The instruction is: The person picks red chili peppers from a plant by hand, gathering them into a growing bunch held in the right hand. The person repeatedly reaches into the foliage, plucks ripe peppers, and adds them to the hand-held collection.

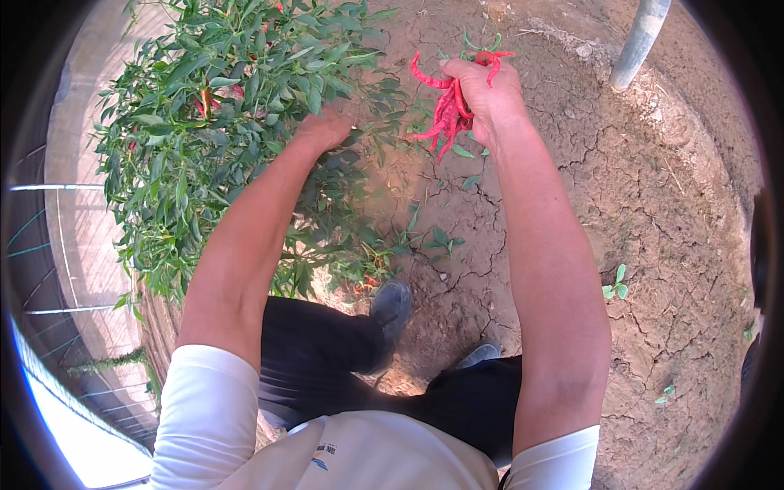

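Observation:
My right hand [496,92] is closed around a bunch of long, wrinkled red chili peppers [450,113], which hang from both sides of the fist over bare soil. My left hand [324,128] reaches into the right side of a leafy green chili pepper plant [239,135]; leaves hide part of its fingers, and whether it grips anything is not visible. Red chilies [205,104] show among the leaves on the plant's left side. Low on the plant, near my shoe, are a few small reddish peppers [369,283].
Cracked dry soil [569,202] spreads to the right, with small seedlings [615,285]. A grey pipe [640,46] slants down at the upper right. My shoe [392,303] stands close to the plant's base. Beyond the plant at left runs a pale strip of ground [86,245].

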The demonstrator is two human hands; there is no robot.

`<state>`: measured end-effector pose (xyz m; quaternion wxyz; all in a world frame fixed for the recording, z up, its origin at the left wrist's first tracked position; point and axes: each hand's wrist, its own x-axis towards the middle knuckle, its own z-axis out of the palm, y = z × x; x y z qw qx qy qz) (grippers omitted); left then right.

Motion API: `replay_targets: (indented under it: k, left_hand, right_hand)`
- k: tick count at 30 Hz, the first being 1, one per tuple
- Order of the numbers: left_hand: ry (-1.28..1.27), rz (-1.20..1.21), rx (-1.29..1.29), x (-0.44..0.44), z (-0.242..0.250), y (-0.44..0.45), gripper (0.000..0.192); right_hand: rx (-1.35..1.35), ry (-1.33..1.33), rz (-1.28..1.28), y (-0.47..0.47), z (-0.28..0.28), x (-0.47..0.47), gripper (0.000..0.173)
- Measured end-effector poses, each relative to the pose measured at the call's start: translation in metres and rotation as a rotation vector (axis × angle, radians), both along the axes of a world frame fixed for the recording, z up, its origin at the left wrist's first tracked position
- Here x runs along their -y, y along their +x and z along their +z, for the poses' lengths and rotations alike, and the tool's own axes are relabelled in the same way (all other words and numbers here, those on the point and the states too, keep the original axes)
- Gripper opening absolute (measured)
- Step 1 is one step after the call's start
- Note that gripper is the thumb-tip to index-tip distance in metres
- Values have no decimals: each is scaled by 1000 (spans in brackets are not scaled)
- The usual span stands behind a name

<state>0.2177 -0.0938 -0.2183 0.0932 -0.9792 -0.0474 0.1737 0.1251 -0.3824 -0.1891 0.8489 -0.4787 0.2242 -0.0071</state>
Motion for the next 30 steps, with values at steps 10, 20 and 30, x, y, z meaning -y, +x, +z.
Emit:
replay_targets:
  k: [10,20,30]
  left_hand:
    - [-1215,737,494,-33,-17,29,28]
    - [-1769,847,504,-132,-70,131,23]
    - [-1790,807,685,-116,-58,119,40]
  right_hand:
    - [3,-11,36,4,-13,3,32]
    - [-4,-19,15,7,-21,-1,22]
    - [-7,-31,63,7,-21,-5,21]
